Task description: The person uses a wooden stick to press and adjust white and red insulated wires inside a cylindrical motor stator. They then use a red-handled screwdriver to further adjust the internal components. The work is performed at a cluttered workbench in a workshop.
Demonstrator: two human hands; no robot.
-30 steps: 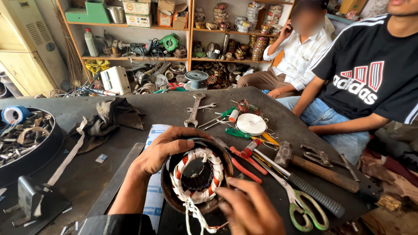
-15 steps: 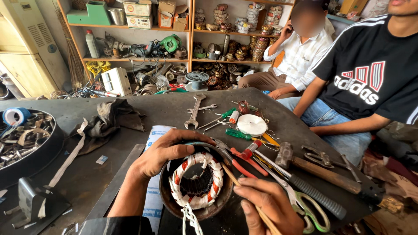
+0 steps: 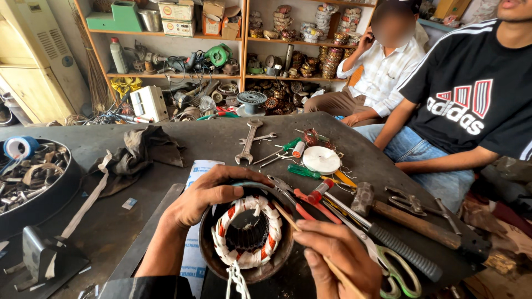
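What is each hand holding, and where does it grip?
The left hand grips the round motor stator by its upper-left rim. The right hand pinches a thin wooden stick along its lower stretch, tip at the windings.

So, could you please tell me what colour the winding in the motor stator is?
The winding is wrapped in white tape with orange-red bands, seen best in the head view.

The stator (image 3: 246,235) sits on the bench before me, pliers (image 3: 296,200) and hammer (image 3: 413,221) to its right (wrench (image 3: 247,142) farther behind), tray (image 3: 39,202) far left

Bright even daylight, wide-angle edge distortion
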